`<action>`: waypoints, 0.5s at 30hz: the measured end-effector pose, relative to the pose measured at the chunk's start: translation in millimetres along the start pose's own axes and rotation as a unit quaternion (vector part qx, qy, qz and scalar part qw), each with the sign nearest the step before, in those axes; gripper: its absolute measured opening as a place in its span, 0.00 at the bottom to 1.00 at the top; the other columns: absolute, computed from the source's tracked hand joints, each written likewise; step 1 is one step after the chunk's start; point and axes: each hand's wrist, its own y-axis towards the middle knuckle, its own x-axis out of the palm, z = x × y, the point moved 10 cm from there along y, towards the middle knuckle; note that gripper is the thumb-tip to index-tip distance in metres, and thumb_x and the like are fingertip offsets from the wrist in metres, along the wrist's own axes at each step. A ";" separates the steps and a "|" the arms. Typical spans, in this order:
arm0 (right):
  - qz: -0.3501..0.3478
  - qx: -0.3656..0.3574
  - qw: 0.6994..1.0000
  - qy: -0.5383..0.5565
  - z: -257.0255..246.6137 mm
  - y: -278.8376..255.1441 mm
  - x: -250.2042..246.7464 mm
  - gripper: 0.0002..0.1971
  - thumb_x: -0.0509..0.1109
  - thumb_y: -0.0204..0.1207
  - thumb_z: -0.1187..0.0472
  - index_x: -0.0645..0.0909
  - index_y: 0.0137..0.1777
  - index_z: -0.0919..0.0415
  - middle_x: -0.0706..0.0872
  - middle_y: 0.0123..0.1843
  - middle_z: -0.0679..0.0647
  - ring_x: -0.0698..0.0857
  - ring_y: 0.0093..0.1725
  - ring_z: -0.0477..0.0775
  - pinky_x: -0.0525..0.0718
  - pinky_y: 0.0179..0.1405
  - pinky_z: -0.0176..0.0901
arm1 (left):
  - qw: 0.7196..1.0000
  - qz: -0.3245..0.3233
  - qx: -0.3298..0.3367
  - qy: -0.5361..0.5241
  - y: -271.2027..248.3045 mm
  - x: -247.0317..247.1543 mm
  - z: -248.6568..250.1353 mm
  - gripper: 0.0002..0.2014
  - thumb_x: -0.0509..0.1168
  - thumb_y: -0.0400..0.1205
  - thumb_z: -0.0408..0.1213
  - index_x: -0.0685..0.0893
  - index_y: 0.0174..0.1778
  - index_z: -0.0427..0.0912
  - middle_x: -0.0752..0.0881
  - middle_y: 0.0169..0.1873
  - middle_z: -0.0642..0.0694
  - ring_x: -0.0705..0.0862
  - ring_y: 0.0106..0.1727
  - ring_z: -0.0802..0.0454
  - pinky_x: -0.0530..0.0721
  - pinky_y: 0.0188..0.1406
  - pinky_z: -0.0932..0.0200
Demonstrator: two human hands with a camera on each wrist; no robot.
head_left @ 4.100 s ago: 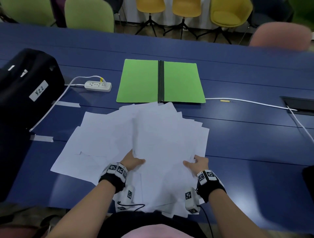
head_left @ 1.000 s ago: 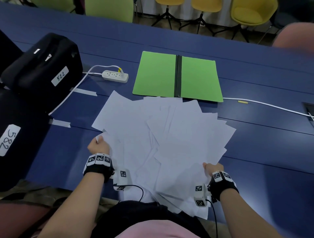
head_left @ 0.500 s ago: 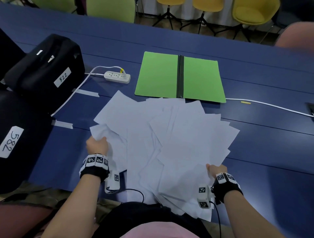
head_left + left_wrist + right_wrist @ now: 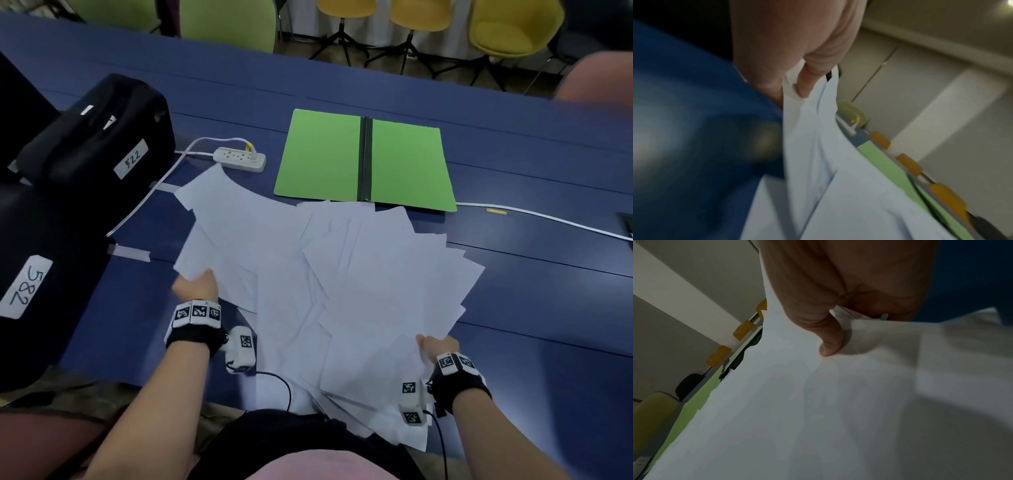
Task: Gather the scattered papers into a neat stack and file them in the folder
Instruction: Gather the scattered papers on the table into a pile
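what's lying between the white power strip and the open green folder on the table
Bare blue table only: the head view shows an open gap between the white power strip and the open green folder. The nearest white paper sheets end short of it.

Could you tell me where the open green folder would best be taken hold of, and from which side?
Probably the folder by its left cover's outer edge, coming from the left: it lies flat and open, the papers overlap its near edge, and that side edge lies bare beside the power strip.
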 end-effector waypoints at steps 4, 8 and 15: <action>0.001 0.004 1.000 0.013 2.5 0.1 -1.0 0.19 0.64 0.79 0.68 0.74 0.67 0.79 0.80 0.69 0.69 0.79 0.67 0.69 0.76 0.66 0.52 | 0.991 -0.040 -0.116 0.054 -6.4 1.5 -61.6 0.22 0.67 0.77 0.25 0.77 0.68 0.26 0.83 0.64 0.33 0.84 0.63 0.38 0.82 0.57 0.52; 0.002 0.017 1.000 0.026 4.3 2.1 -0.9 0.21 0.65 0.79 0.68 0.72 0.69 0.79 0.79 0.70 0.70 0.79 0.67 0.70 0.76 0.66 0.55 | 0.965 -0.180 -0.190 0.022 -12.2 26.4 -92.5 0.27 0.71 0.73 0.19 0.71 0.67 0.21 0.84 0.54 0.29 0.86 0.53 0.36 0.90 0.41 0.53; 0.009 0.043 0.999 0.005 6.9 12.0 0.3 0.23 0.65 0.79 0.68 0.69 0.70 0.83 0.76 0.71 0.73 0.77 0.70 0.71 0.74 0.70 0.59 | 0.936 -0.275 -0.212 -0.056 -1.5 40.4 -66.3 0.21 0.72 0.75 0.46 0.82 0.60 0.38 0.87 0.51 0.40 0.85 0.51 0.44 0.87 0.44 0.51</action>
